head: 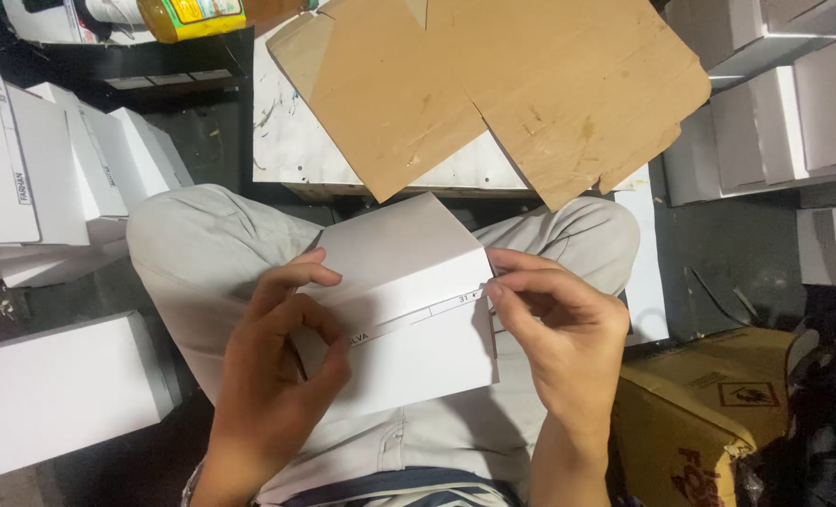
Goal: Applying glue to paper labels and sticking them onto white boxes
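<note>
Both-hand grip on white box (399, 310)

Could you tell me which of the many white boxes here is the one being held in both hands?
It is the white box over the person's lap, gripped by the left hand and right hand. The other white boxes stand stacked at the sides, untouched.

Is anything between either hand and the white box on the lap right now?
Nothing visible does. The left hand already grips the white box at its left side, and the right hand pinches its right edge by the label strip. The brown cardboard sheet lies beyond, on the low table, apart from the box.
</note>
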